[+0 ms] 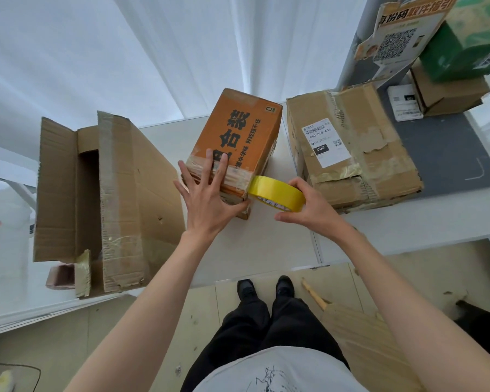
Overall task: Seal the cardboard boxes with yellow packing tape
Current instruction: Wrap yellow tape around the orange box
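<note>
At the table's centre, the left hand point(207, 199) presses with spread fingers on the orange printed cardboard box point(238, 140). At its 3 o'clock, the right hand point(309, 205) grips the yellow packing tape roll point(276, 193), touching the box's near corner. Taping seems to be starting; whether the tape end is stuck is unclear. Next, pull the roll across the seam.

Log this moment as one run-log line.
left hand: presses orange box | right hand: grips yellow tape roll at box edge | brown boxes: untaped

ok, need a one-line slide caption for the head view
Left hand presses flat on the orange box while the right hand holds the yellow tape roll against its near edge.
</note>
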`<state>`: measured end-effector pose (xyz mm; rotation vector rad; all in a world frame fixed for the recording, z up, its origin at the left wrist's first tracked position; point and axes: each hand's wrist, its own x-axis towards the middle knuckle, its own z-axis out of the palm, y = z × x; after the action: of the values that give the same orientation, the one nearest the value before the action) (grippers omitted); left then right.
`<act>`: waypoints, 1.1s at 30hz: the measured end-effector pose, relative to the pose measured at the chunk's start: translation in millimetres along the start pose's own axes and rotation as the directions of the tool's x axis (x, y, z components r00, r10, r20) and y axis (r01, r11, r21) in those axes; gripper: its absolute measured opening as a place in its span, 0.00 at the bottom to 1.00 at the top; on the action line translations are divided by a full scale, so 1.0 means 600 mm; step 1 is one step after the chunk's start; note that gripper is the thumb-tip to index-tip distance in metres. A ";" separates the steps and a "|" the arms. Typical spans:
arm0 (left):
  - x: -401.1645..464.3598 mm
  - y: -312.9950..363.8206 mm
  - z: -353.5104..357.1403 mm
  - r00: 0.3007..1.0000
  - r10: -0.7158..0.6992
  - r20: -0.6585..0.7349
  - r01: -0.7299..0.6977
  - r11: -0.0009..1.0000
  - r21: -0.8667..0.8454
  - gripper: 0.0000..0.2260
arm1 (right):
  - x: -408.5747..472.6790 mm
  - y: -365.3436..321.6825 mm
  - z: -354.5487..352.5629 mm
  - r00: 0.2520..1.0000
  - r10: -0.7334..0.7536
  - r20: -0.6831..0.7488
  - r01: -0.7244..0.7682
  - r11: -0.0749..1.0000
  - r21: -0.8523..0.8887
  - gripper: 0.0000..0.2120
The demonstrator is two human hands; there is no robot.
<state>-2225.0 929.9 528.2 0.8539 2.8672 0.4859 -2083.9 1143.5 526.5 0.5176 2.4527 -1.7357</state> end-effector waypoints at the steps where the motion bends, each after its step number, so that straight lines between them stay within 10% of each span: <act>1: 0.001 0.001 -0.001 1.000 -0.016 -0.005 0.016 1.000 -0.021 0.51 | -0.002 0.002 -0.003 1.000 0.001 0.003 -0.001 1.000 -0.025 0.22; 10: -0.008 0.010 -0.013 0.991 -0.088 -0.104 0.081 0.995 -0.063 0.48 | -0.027 -0.011 0.001 0.988 -0.039 -0.149 0.053 0.995 0.086 0.15; 16: -0.069 0.035 -0.003 0.939 -0.321 -0.124 0.239 0.868 -0.436 0.46 | -0.021 -0.077 -0.010 0.931 -0.273 -0.244 0.292 0.955 0.044 0.20; 27: -0.136 -0.038 0.086 0.845 -0.485 0.227 0.433 0.370 -0.822 0.36 | 0.063 -0.129 0.097 0.955 -0.290 0.061 0.295 0.948 -0.116 0.18; 33: -0.163 -0.070 0.137 0.835 -0.464 0.294 0.489 0.385 -0.782 0.25 | 0.073 -0.099 0.171 0.954 -0.245 0.172 0.276 0.943 -0.188 0.18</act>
<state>-2148.7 865.3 438.1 -0.1664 2.1640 1.5399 -2156.4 1040.0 532.1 0.0415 2.6511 -1.5024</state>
